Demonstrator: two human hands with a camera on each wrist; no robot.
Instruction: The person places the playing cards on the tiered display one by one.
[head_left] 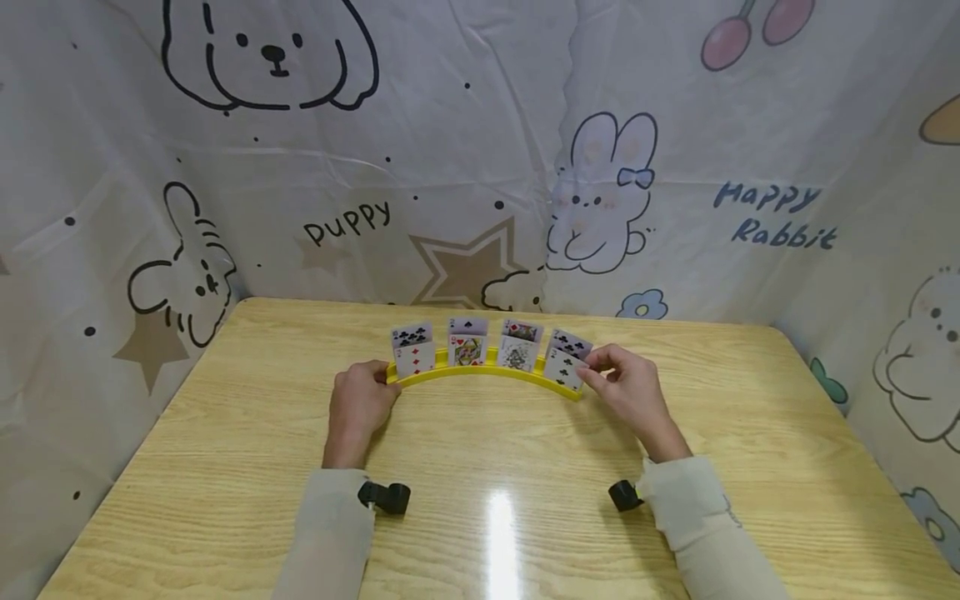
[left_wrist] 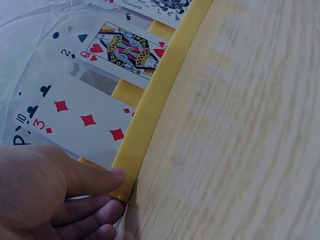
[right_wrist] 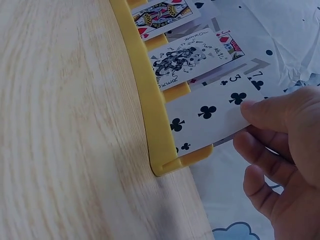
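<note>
A curved yellow card holder [head_left: 480,370] stands on the table with playing cards upright in two rows. My left hand [head_left: 362,406] pinches its left end, thumb on the front face beside the three of diamonds [left_wrist: 88,119]. At the other end, my right hand [head_left: 630,396] pinches the upper outer corner of the three of clubs [right_wrist: 207,113], whose lower edge sits in the holder. Between them in the front row are the queen of hearts [left_wrist: 125,50] and a joker [right_wrist: 187,59]. Behind stand a ten of clubs [head_left: 412,334], a two of spades [head_left: 468,325], a jack [head_left: 522,330] and a seven of clubs [head_left: 572,342].
The wooden table [head_left: 480,467] reaches back to a hanging cloth [head_left: 450,150] printed with cartoon animals, which also runs along both sides. A small black camera [head_left: 393,498] is strapped at the left wrist, and another black camera [head_left: 624,496] at the right.
</note>
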